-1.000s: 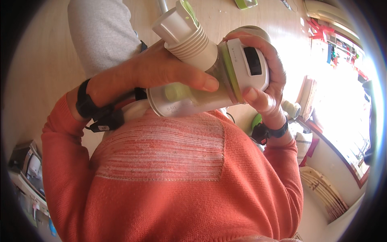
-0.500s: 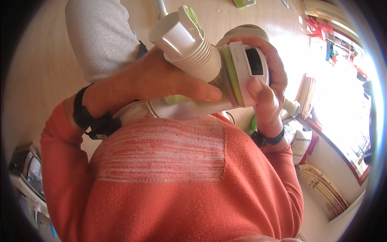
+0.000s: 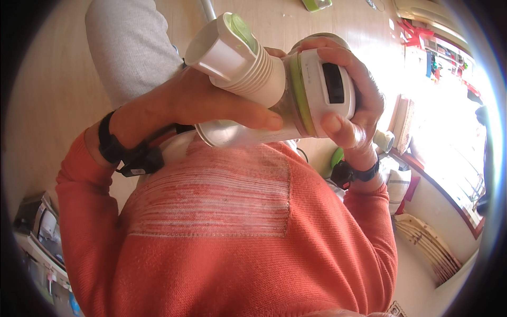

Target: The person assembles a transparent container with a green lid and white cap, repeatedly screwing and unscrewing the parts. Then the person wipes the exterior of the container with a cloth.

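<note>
A white and green handheld vacuum cleaner [image 3: 293, 113] lies tilted across the front of my chest. Its clear, tube-like body has a green ring and a white end cap with a dark oval panel. Out of the body juts a white ribbed nozzle [image 3: 245, 68], open-mouthed, with a green tab on its side. My left hand [image 3: 211, 100] is closed round the body beside the nozzle, thumb along the near side, most fingers hidden behind. My right hand [image 3: 368, 100] grips the white end cap, fingers over the far side and thumb on the near side.
A white tube [image 3: 207, 9] stands beyond the nozzle, beside my grey trouser leg [image 3: 129, 47]. A green and white object [image 3: 317, 5] lies on the wooden floor [image 3: 58, 100]. To the right are a bright window, a striped cushion [image 3: 400, 187] and a folded slatted item [image 3: 428, 245].
The cleaner has turned slightly and its nozzle has shifted a little left and up. My right hand has moved slightly right with the end cap. Both hands keep their grip.
</note>
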Demonstrator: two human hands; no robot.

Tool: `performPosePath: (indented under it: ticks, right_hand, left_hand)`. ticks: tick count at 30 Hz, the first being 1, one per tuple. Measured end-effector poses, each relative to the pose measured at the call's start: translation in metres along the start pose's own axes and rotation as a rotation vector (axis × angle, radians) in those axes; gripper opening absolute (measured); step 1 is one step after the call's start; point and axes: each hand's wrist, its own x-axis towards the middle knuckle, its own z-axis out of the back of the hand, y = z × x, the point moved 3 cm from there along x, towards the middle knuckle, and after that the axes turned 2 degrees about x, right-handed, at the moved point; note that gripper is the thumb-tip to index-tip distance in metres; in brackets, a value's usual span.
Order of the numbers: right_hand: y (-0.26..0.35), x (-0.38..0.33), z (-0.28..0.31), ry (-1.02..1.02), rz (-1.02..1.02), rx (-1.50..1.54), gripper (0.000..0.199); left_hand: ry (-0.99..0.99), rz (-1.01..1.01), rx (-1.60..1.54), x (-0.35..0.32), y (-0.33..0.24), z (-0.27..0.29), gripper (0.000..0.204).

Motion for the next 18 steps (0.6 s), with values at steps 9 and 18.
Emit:
performPosePath:
  ticks: [9,18]
  right_hand:
    - [0.001,0.002,0.008,0.061,-0.113,0.066,0.069]
    - [0.01,-0.005,0.001,-0.062,-0.216,0.031,0.071]
  left_hand:
    - [0.018,0.014,0.013,0.006,0.001,-0.001,0.067]
    - [-0.012,0.009,-0.057,0.003,0.001,-0.003,0.066]
